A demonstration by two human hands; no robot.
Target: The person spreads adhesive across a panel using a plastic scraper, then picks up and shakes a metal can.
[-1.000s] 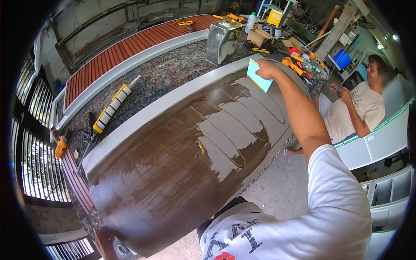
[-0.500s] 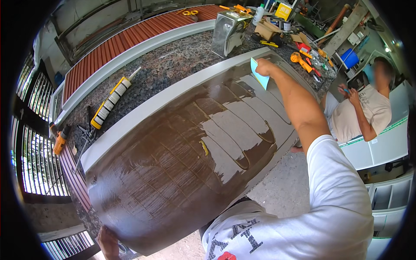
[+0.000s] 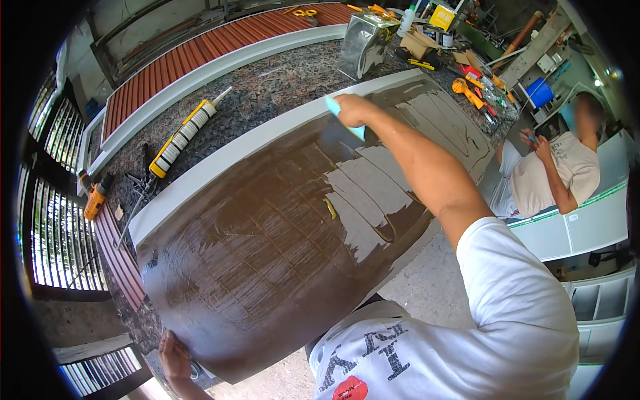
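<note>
A large panel (image 3: 220, 267) coated with wet brown glue lies across the worktop, with thin bead lines over it and bare grey patches right of its middle. My right hand (image 3: 352, 110) pinches a thin, light blue spreader (image 3: 358, 132) against the glue near the panel's far long edge. The spreader bends under my fingers. At the near left corner, my left hand (image 3: 175, 357) holds the panel's edge; some of its fingers are hidden. A small yellowish streak (image 3: 331, 209) of glue sits mid-panel.
Beyond the panel lie a sealant cartridge (image 3: 183, 143), an orange drill (image 3: 97, 197) and a ribbed red-brown panel (image 3: 200, 63). A shiny metal can (image 3: 365, 50) and an orange tool (image 3: 468, 93) stand at the back right. A person (image 3: 553, 163) sits at the right.
My right hand has swept the spreader leftward along the far side. Brown glue covers more of the grey beneath its path. The view has shifted slightly; my left hand stays at the corner.
</note>
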